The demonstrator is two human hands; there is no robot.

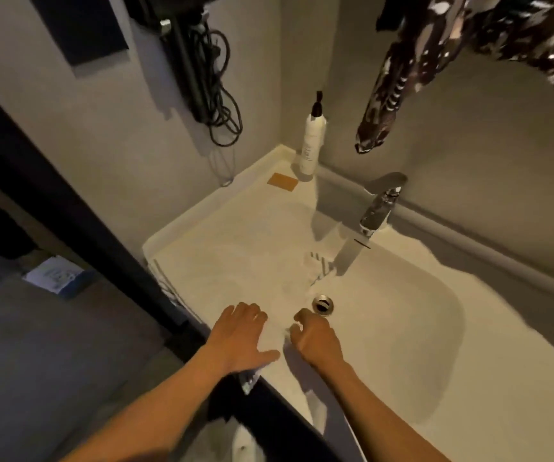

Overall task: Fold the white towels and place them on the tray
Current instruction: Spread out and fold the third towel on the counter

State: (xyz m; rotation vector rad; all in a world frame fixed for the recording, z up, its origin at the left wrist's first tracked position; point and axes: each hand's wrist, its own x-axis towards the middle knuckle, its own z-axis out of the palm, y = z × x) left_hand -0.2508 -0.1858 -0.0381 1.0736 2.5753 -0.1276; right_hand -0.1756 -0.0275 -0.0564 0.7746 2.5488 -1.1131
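I see a white towel (235, 271) spread flat by the sink (402, 328), left hand (239, 338) pressing flat on it, right hand (315, 338) pinching its edge, sink holds only a drain (323, 305)

Sink (419, 328): smooth matt white. Tap (377, 211) above basin: glossy chrome metal. Drain ring (323, 305) below tap: shiny metal. Bottle (312, 145) behind tap: white plastic, satin.

Cream-white counter (222, 235), white bottle (310, 145) (black pump top), tan card (282, 183), chrome faucet (377, 211), brown-and-white patterned cloth (389, 95).
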